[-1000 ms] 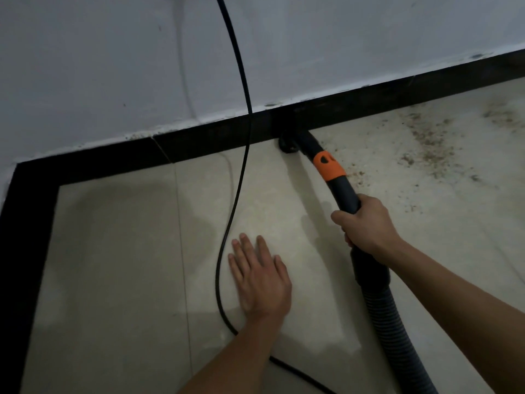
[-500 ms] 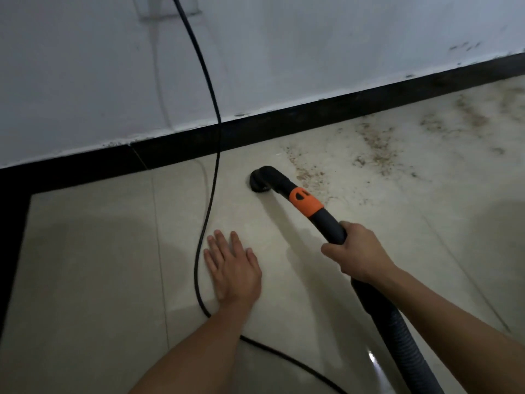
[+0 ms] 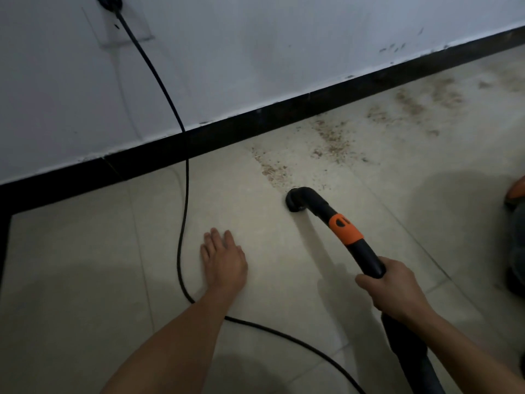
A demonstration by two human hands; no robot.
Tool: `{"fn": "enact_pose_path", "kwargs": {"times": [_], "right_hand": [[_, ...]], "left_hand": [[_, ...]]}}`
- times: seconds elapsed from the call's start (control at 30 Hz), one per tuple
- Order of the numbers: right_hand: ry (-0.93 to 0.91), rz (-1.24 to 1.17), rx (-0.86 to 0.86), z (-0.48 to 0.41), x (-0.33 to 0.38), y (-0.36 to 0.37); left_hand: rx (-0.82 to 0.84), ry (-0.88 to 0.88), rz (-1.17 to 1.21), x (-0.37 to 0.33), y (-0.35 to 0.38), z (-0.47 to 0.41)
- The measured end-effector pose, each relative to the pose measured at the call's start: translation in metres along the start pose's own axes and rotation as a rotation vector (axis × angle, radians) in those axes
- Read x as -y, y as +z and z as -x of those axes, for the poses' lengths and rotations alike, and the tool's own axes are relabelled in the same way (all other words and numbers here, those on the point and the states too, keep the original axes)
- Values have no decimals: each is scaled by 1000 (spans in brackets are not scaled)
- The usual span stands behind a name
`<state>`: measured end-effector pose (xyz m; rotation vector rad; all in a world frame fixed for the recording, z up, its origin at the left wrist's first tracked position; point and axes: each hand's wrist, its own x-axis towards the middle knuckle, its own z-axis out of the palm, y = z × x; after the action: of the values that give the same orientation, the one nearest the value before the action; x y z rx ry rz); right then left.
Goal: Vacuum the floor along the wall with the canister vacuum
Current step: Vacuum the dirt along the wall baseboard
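Where the wall (image 3: 42, 95) meets the floor (image 3: 71, 265): a black skirting strip (image 3: 56, 186) is seen, running up toward the right.
Plug (image 3: 109, 1): seated in a wall socket at the top left edge.
Power cord (image 3: 186, 177): hung down the wall from the plug, laid on the tiles just left of the left hand, then passed under the left forearm toward the bottom right.
Left hand (image 3: 224, 263): laid flat on the floor, palm down; its fingers (image 3: 213, 240) are straight and released, and nothing is held.
Nozzle (image 3: 295, 201): set on the tile, apart from the skirting strip, at the near end of a streak of brown debris (image 3: 275, 172).
Vacuum wand (image 3: 366, 257): black with an orange collar (image 3: 345, 230), slanted from the nozzle down to the right hand.
Right hand (image 3: 395, 288): clenched round the vacuum wand below the collar.
Hose (image 3: 412, 351): seen behind the right hand, reaching the bottom edge.
Farther right: more debris is scattered near the skirting strip.
Dark object (image 3: 515, 251): orange on top, cut off by the right edge; what it is cannot be told.
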<state>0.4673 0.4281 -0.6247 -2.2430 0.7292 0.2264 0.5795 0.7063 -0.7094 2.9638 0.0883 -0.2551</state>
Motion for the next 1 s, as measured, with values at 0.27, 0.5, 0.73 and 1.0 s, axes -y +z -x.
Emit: {"fn": "enact_pose_path", "kwargs": {"times": [0.27, 0.5, 0.73, 1.0], "right_hand": [[-16, -15, -30, -16, 5, 5], [-30, -48, -48, -36, 15, 10], [-49, -79, 5, -51, 29, 20], [-86, -110, 33, -71, 49, 33]], "left_hand": [[2, 33, -42, -3, 8, 6], [-38, 49, -25, 2, 19, 6], [-79, 53, -11, 4, 22, 6], [-79, 48, -9, 4, 22, 5]]}}
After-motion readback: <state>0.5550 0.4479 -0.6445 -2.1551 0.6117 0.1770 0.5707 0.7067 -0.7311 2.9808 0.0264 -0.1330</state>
